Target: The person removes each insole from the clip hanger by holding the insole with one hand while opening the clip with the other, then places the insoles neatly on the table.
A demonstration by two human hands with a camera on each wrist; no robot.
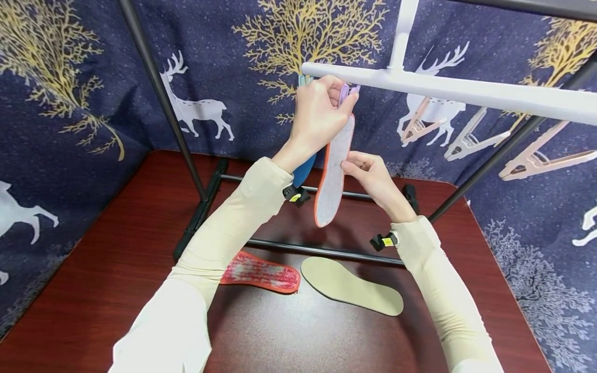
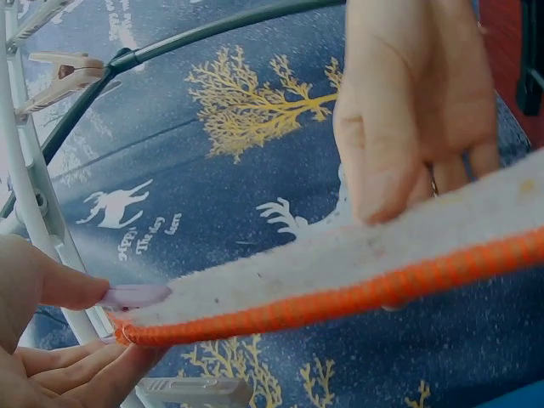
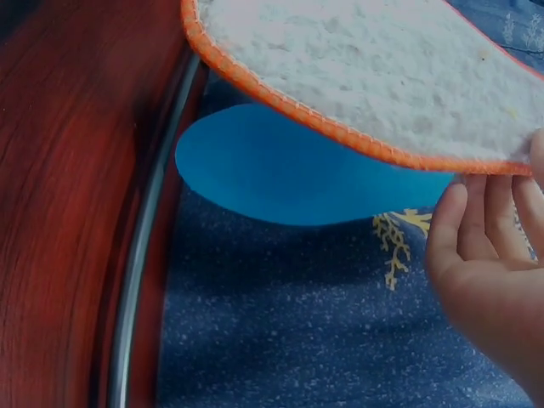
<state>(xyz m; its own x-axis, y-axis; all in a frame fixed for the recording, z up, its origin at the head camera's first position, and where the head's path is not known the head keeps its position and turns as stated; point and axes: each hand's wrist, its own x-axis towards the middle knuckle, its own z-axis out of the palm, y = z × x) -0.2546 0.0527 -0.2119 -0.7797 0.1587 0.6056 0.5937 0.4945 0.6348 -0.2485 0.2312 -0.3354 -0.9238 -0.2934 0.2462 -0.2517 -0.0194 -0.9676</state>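
A white insole with orange stitched edging (image 1: 332, 181) hangs below the white rack bar (image 1: 438, 87). At its upper end my left hand (image 1: 322, 111) pinches a purple clothespin (image 2: 136, 295), whose jaws sit around the insole's tip. Partway down, my right hand (image 1: 373, 173) holds the insole's side edge between thumb and fingers. Behind it hangs a blue insole (image 3: 297, 170), its upper part hidden in the head view by my left hand. A teal clip (image 1: 303, 80) shows just above that hand.
On the brown table (image 1: 116, 269) lie a red patterned insole (image 1: 263, 272), partly behind my left sleeve, and a beige insole (image 1: 352, 287). Several clothespins, among them a white one (image 1: 471, 140), dangle from the bar at right. A black stand frame (image 1: 322, 252) surrounds the work.
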